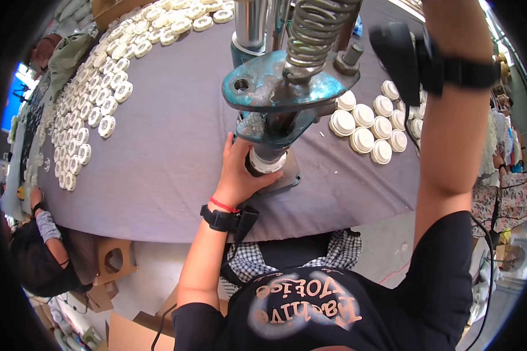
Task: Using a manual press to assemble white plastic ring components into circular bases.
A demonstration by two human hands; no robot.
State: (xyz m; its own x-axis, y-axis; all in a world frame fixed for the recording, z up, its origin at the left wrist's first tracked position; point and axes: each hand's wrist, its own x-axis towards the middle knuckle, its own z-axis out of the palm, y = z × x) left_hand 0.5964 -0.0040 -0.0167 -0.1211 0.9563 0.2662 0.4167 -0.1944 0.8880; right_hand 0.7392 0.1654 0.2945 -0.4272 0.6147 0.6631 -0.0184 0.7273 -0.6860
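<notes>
A bench press with worn blue-green plates (275, 88) and a thick coil spring (317, 38) stands before me. Its ram comes down onto a round white plastic part (268, 165) over the metal base plate (288, 178). My left hand (239, 169) is wrapped around that part, thumb on the near side and fingers on the left. Up past the top edge reaches my right forearm (454, 128), to the right of the press. The right hand itself is outside the picture, so what it holds or touches is hidden.
Many white ring-shaped parts (106, 126) lie along the left of the grey-covered table (170, 164). Several white round caps (362, 140) sit right of the press. At the far left a co-worker's arm (51, 237) rests by the table edge. Cardboard boxes (132, 333) stand below.
</notes>
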